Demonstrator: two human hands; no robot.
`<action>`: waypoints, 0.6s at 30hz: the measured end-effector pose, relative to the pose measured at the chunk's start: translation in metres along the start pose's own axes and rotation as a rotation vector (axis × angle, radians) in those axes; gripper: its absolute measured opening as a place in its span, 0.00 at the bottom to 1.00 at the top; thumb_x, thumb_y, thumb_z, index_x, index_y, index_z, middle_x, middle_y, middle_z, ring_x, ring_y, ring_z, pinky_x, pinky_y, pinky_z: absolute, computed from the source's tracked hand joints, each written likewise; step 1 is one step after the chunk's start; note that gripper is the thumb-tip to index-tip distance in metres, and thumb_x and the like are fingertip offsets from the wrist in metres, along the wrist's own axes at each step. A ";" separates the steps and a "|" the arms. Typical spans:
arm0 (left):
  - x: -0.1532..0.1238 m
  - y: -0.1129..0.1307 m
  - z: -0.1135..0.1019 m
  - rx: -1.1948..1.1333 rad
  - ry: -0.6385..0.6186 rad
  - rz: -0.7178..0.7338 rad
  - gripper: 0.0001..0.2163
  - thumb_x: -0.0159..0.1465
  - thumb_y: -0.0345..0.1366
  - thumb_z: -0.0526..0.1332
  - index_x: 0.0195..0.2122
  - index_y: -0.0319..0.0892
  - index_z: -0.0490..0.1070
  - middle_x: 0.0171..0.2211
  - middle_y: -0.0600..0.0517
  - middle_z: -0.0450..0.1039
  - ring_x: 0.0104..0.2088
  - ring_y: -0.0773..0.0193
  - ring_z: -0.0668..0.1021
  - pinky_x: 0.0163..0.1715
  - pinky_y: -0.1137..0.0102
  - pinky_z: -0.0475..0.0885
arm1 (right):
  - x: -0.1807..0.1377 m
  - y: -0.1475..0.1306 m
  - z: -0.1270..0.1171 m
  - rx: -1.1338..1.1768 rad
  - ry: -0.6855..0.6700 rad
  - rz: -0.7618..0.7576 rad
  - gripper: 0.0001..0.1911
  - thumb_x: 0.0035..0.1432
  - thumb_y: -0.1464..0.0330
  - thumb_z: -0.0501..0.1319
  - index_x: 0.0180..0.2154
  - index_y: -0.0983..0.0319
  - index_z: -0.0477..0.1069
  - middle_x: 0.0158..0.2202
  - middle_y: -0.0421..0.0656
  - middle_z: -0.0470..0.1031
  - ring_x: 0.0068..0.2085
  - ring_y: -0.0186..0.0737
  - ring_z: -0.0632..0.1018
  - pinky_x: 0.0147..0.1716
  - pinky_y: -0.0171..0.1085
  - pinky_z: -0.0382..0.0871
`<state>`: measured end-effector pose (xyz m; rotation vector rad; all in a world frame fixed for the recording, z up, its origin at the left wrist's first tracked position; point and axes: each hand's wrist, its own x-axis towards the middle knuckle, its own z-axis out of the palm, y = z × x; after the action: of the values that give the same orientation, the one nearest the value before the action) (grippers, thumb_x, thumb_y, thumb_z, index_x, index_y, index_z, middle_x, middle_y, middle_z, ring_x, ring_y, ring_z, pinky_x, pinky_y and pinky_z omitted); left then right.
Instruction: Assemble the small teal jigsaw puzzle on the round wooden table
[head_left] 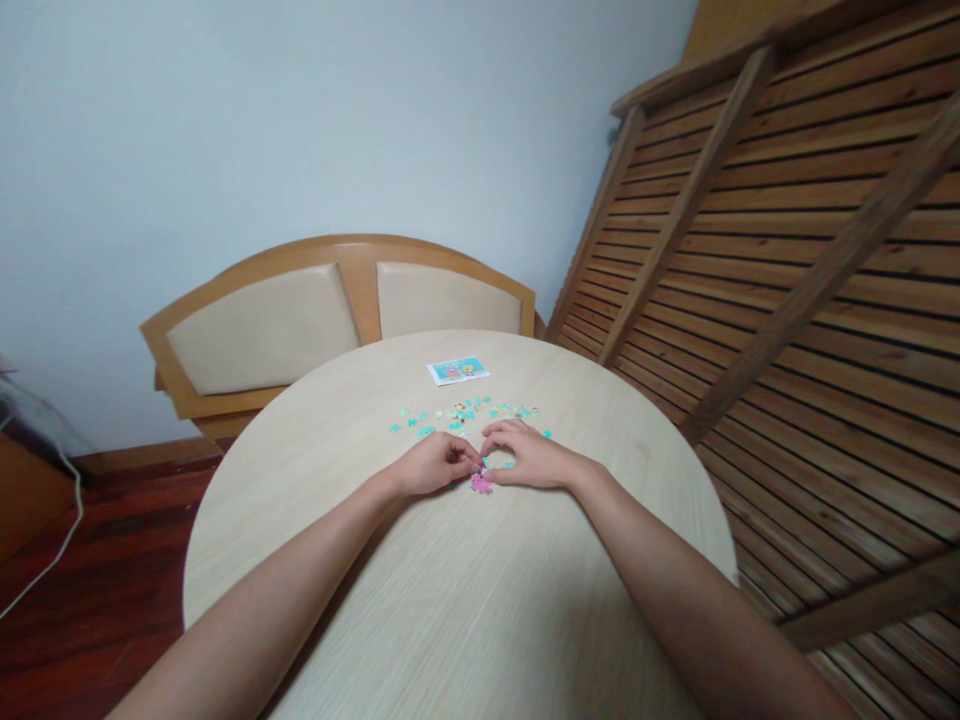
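Observation:
Both my hands rest close together on the round pale wooden table (450, 600). My left hand (433, 465) is curled, its fingertips pinched on small jigsaw pieces. My right hand (529, 455) is curled too, fingertips pressing on pieces (481, 484) that are pink and teal, joined into a small cluster between the two hands. Beyond the hands several loose teal and yellow puzzle pieces (465, 412) lie scattered on the tabletop. A small printed picture card (458, 371) lies further back on the table.
A wooden bench back with two beige cushioned panels (337, 310) stands behind the table against the pale wall. A slatted wooden frame (787, 280) leans on the right. A white cable (60, 540) runs over the dark red floor at left.

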<state>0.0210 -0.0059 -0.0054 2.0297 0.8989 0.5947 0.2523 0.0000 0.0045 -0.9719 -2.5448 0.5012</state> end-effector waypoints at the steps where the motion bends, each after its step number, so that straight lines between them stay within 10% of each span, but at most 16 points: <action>1: 0.000 0.000 0.000 0.034 -0.004 0.008 0.12 0.63 0.40 0.61 0.38 0.36 0.79 0.27 0.51 0.76 0.26 0.68 0.71 0.27 0.76 0.64 | 0.000 0.000 0.000 0.002 0.003 -0.002 0.18 0.55 0.54 0.67 0.44 0.56 0.76 0.54 0.47 0.71 0.59 0.50 0.68 0.59 0.48 0.60; 18: -0.002 0.004 -0.002 0.421 0.050 0.144 0.09 0.63 0.33 0.61 0.39 0.43 0.82 0.33 0.51 0.80 0.32 0.65 0.76 0.34 0.74 0.65 | 0.001 0.002 0.000 0.005 0.032 -0.032 0.15 0.55 0.57 0.68 0.42 0.55 0.76 0.53 0.45 0.72 0.57 0.49 0.70 0.58 0.47 0.62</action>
<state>0.0197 -0.0082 -0.0010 2.4831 0.9761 0.5712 0.2528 0.0016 0.0033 -0.9289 -2.5251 0.4787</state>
